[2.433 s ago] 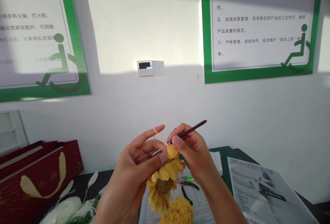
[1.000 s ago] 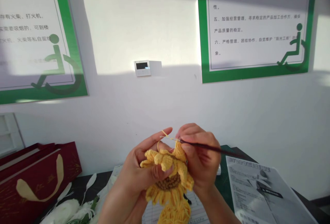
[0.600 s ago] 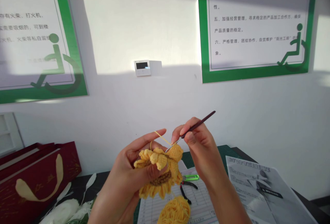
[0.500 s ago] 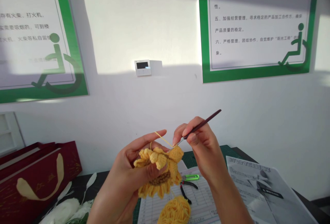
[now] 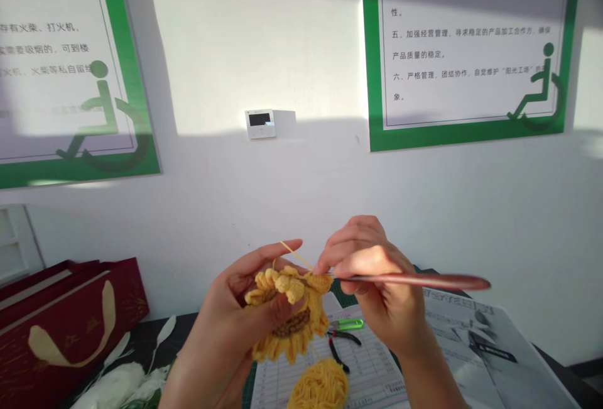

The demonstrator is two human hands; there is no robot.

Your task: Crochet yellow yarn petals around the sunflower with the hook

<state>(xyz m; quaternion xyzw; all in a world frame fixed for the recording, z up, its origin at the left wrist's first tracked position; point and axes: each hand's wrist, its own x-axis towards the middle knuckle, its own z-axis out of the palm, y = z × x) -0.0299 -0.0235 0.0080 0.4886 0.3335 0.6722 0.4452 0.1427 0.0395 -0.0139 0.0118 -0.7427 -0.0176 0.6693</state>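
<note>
My left hand (image 5: 235, 308) grips a crocheted sunflower (image 5: 292, 324) with yellow petals and a brown centre, its thumb pressed across the front. A strand of yellow yarn (image 5: 296, 254) runs over the raised left forefinger down to the flower's top edge. Between the fingers of my right hand (image 5: 377, 271) is a crochet hook (image 5: 424, 279) with a reddish-brown handle, lying nearly level. Its metal tip meets the upper right petal and is hidden there. Below the flower sits a ball of yellow yarn (image 5: 320, 386).
Black-handled pliers (image 5: 340, 346) and a green cutter (image 5: 347, 324) lie on printed sheets (image 5: 367, 359). More paper (image 5: 490, 333) with a black clip is at right. A dark red gift bag (image 5: 75, 327) stands left, near white, feathery material (image 5: 113, 387).
My right hand has turned, swinging the hook's handle from slanting up to nearly level and pointing right. My left hand and the sunflower have hardly moved.
</note>
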